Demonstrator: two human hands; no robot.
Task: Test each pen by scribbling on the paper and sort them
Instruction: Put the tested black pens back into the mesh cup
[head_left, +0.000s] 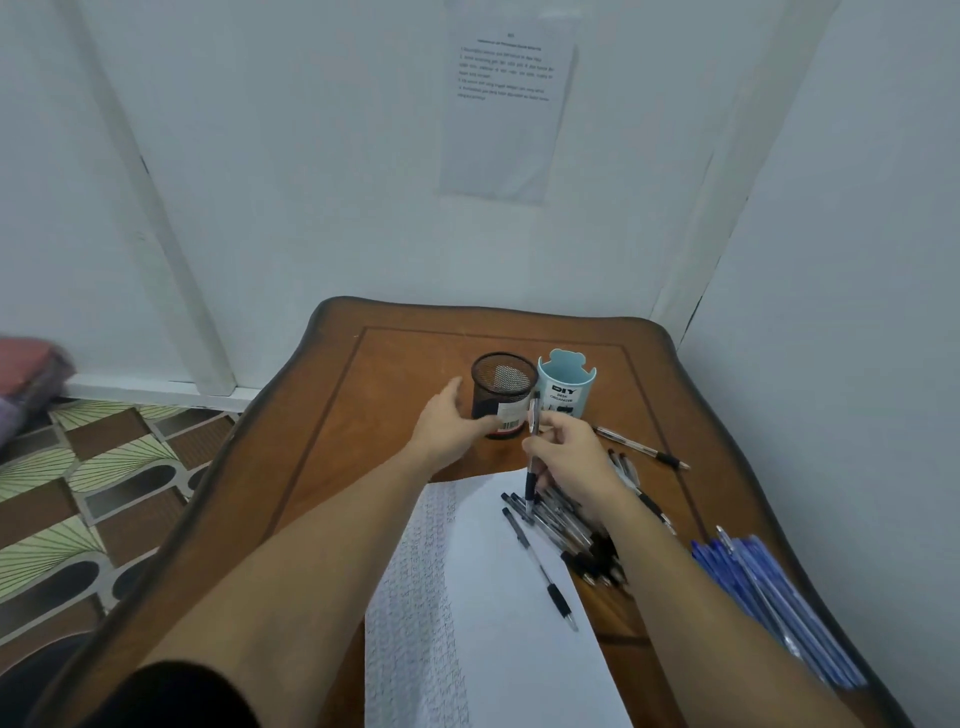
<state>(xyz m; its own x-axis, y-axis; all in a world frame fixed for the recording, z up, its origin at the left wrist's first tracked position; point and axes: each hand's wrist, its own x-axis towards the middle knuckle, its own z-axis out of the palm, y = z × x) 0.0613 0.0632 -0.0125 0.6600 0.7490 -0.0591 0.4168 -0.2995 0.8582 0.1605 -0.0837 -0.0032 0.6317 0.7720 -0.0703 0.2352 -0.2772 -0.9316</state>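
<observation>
My right hand (569, 460) holds a black pen (531, 478) nearly upright, tip down, above the top edge of the white paper (498, 623). My left hand (449, 423) is wrapped around the left side of the black mesh cup (503, 387). Right beside that cup stands a light blue desk organizer cup (566, 387). A pile of black pens (571, 530) lies under my right wrist, at the paper's right edge. One black pen (540, 566) lies loose on the paper. Columns of scribbles run down the paper's left part.
A heap of blue pens (779, 597) lies near the wooden table's right edge (810, 561). A single pen (641, 447) rests to the right of the cups. White walls close in behind and on the right. Patterned floor lies to the left.
</observation>
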